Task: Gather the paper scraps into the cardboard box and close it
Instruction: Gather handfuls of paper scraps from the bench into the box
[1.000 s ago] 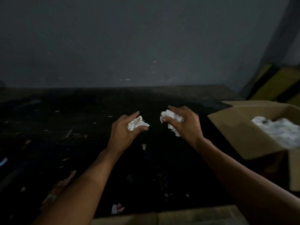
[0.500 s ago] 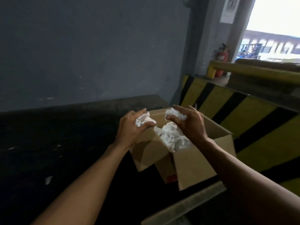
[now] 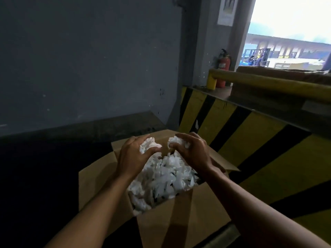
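The left hand [image 3: 132,154] grips a crumpled wad [image 3: 149,145] over the open cardboard box [image 3: 179,221]. At its 3 o'clock, the right hand [image 3: 193,151] grips a second wad [image 3: 176,142]. White paper scraps [image 3: 164,176] fill the box. A fire extinguisher [image 3: 223,67] stands toward 1 o'clock, beyond a yellow-black barrier [image 3: 259,140].

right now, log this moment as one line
left hand: grips left wad | right hand: grips right wad | both: above open cardboard box | box: scrap pile inside, flaps open

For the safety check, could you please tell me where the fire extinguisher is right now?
The fire extinguisher stands upper right in the head view, against the grey pillar, just behind the yellow rail post.
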Demonstrator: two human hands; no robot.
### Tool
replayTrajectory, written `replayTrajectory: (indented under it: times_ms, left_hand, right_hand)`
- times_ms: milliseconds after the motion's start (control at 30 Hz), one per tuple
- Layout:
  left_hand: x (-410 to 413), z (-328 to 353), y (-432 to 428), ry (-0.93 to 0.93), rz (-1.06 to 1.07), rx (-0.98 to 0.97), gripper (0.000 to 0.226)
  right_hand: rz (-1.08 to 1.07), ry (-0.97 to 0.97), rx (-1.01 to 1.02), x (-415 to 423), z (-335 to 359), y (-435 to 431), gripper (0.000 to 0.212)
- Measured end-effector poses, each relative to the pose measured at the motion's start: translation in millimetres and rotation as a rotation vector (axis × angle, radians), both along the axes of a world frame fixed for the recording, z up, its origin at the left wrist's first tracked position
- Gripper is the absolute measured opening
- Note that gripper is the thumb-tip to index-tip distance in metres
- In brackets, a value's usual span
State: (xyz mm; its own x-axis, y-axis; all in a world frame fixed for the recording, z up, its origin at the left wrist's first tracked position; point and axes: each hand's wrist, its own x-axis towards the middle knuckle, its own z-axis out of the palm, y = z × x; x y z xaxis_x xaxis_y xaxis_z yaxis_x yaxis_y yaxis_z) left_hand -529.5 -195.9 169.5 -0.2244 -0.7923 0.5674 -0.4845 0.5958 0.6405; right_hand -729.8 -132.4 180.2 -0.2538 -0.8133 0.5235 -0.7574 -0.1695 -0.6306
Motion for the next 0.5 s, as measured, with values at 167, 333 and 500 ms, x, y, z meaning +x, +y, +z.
replayTrajectory:
  times_ms: [167,333,500]
  left_hand:
    - [-40.2,-21.8,-40.7,-0.024,0.015,0.051,0.04]
    - [-68.6,-46.1,-70.1,-0.12,0.102,0.098,0.035]
    - [-87.8,-65.3,-98.0,-0.254,0.253,0.467,0.067]
  right_hand:
    - [0.007,0.037,0.073,-26.9,-18.6,-36.7,0.049]
    - [0.069,0.03,0.142,-55.8,-42.8,-72.4,0.046]
    - [0.152,0.011,0.234,-83.4,-56.1,-102.4,0.054]
